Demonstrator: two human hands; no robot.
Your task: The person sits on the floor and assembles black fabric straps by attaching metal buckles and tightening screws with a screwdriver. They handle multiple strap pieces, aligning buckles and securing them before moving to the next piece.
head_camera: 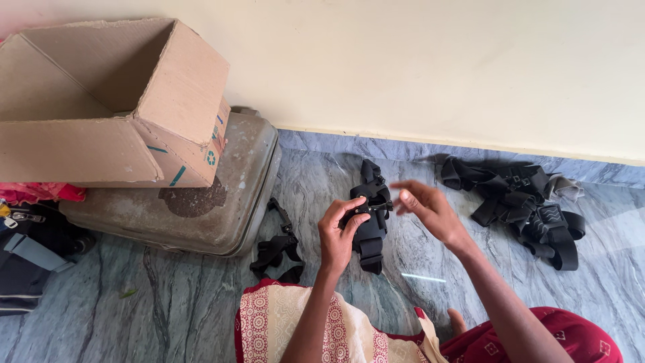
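Note:
My left hand (338, 235) grips a black strap harness with a buckle (371, 218), holding it up over the grey marble floor. My right hand (430, 210) hovers just right of the harness with its fingers spread, blurred, holding nothing. A second black strap piece (277, 246) lies on the floor to the left of my left hand. To the right, by the wall, lies a pile of several more black strap harnesses (524, 202).
An open cardboard box (121, 107) sits on a worn grey hard suitcase (201, 195) at the left. Dark bags (30, 255) and red cloth (37, 193) lie at the far left. A cream wall (437, 60) runs behind. My knees in patterned and red fabric (376, 336) fill the bottom.

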